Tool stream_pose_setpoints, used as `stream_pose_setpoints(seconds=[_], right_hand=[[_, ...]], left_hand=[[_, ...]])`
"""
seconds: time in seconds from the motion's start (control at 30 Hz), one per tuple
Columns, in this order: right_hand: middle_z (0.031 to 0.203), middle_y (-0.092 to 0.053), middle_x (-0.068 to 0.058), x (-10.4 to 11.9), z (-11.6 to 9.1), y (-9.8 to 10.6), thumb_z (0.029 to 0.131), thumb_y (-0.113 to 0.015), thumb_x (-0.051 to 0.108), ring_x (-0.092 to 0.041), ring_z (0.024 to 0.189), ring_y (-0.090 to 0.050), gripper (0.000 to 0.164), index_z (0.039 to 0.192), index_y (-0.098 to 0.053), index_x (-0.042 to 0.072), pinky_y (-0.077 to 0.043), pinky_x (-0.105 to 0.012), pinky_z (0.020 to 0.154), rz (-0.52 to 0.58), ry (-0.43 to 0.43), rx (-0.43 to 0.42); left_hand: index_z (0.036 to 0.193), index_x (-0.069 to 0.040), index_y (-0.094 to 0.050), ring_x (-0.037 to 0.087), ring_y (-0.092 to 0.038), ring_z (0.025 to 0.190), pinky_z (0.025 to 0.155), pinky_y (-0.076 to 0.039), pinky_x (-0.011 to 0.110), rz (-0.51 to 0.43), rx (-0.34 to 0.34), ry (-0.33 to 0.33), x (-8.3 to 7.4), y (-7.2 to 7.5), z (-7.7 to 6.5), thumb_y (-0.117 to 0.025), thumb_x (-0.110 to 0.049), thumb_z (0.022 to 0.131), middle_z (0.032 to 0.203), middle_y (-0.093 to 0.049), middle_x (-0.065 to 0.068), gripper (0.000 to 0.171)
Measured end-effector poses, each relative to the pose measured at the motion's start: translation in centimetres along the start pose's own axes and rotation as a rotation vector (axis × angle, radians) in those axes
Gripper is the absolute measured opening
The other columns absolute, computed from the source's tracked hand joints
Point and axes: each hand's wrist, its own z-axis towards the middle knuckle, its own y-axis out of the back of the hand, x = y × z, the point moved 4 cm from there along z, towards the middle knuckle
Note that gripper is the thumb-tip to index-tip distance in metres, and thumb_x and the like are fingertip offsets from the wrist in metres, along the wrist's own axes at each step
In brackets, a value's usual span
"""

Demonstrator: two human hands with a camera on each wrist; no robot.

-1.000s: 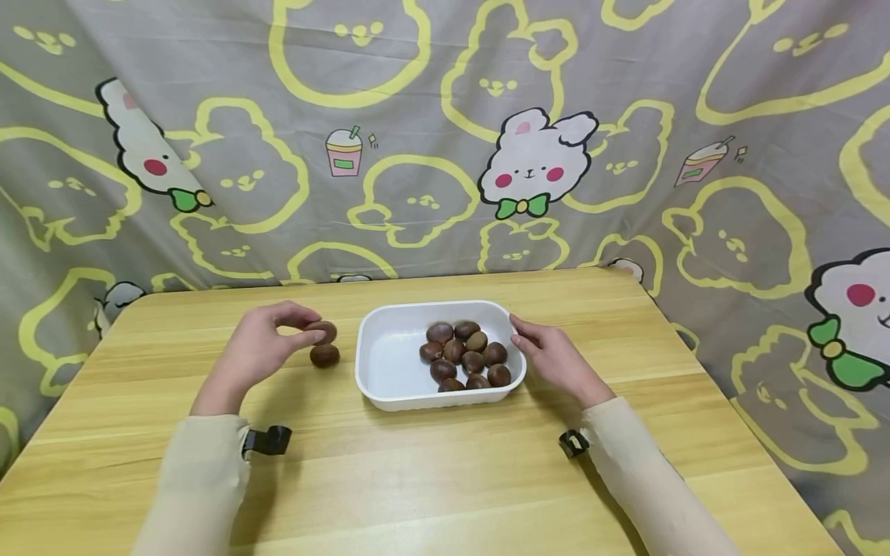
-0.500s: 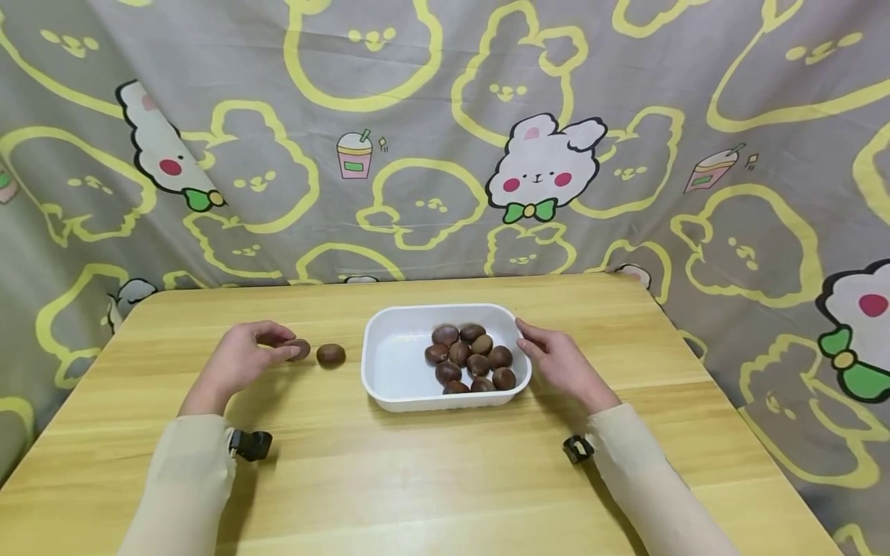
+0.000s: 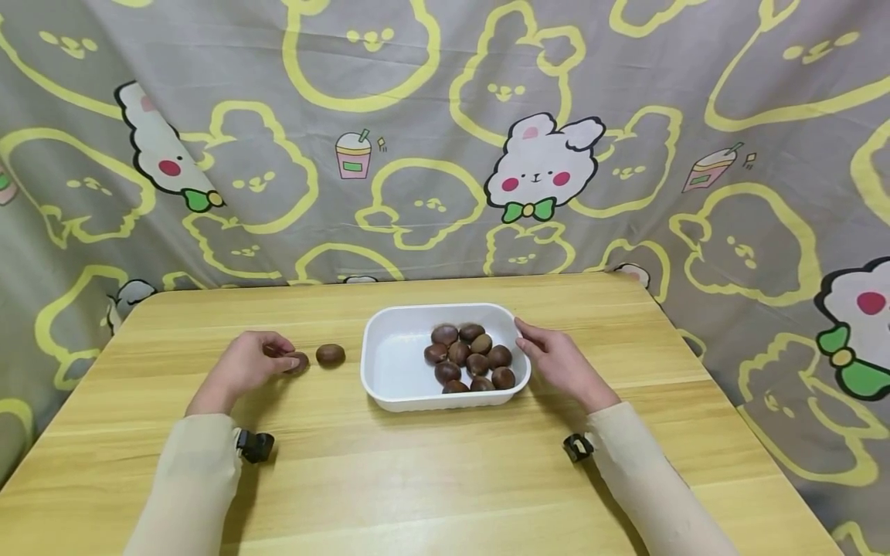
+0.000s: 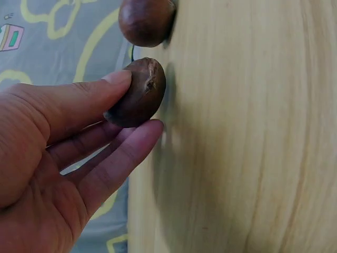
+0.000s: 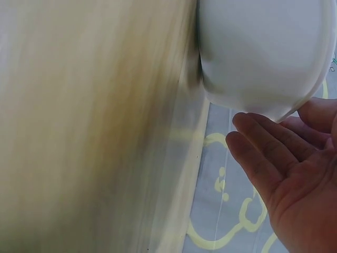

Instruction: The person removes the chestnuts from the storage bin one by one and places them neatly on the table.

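And a chestnut (image 4: 138, 100) is being pinched in the left grip (image 3: 245, 364), a second chestnut (image 3: 330, 355) near; the white tray (image 3: 391, 359) is held by the right grip (image 3: 559, 359).

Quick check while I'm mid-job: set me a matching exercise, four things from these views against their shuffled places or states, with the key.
Things:
1. Left hand
2. Right hand
3. Single unheld chestnut
4. Cluster of chestnuts

Places or states:
A. On the bare table, outside the white tray
B. Inside the tray, toward its right end
C. Pinching one dark chestnut
D. At the rim of the tray's right end

Pairs: 1-C, 2-D, 3-A, 4-B
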Motion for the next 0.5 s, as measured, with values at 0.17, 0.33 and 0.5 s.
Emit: stream_pose_setpoints(seconds=[0.17, 0.33, 0.5], right_hand=[[0.131, -0.043, -0.007, -0.02, 0.07, -0.04, 0.094, -0.048, 0.021, -0.02, 0.119, -0.04, 0.041, 0.132, -0.043, 0.007, -0.034, -0.037, 0.096, -0.011, 0.01, 0.002], [0.131, -0.043, -0.007, 0.02, 0.1, -0.01, 0.094, -0.048, 0.021, -0.02, 0.118, -0.041, 0.041, 0.132, -0.043, 0.007, -0.034, -0.037, 0.096, -0.013, 0.014, 0.0], [0.131, -0.043, -0.007, -0.07, 0.05, 0.09, 0.094, -0.048, 0.023, -0.02, 0.118, -0.041, 0.042, 0.132, -0.043, 0.008, -0.034, -0.038, 0.096, -0.019, 0.01, 0.001]], left_hand=[[0.097, -0.001, -0.062, 0.021, -0.055, 0.079, 0.067, -0.044, 0.034, 0.014, 0.007, 0.007, 0.07, -0.18, 0.15, -0.068, -0.021, 0.081, 0.087, -0.062, 0.008, 0.027], [0.098, -0.001, -0.062, 0.022, -0.055, 0.08, 0.068, -0.044, 0.035, 0.031, 0.01, -0.003, 0.12, -0.2, 0.33, -0.067, -0.021, 0.081, 0.087, -0.061, 0.008, 0.027], [0.101, 0.001, -0.06, 0.024, -0.056, 0.082, 0.069, -0.045, 0.037, 0.054, 0.014, -0.018, 0.03, -0.33, 0.44, -0.065, -0.021, 0.083, 0.088, -0.061, 0.008, 0.029]])
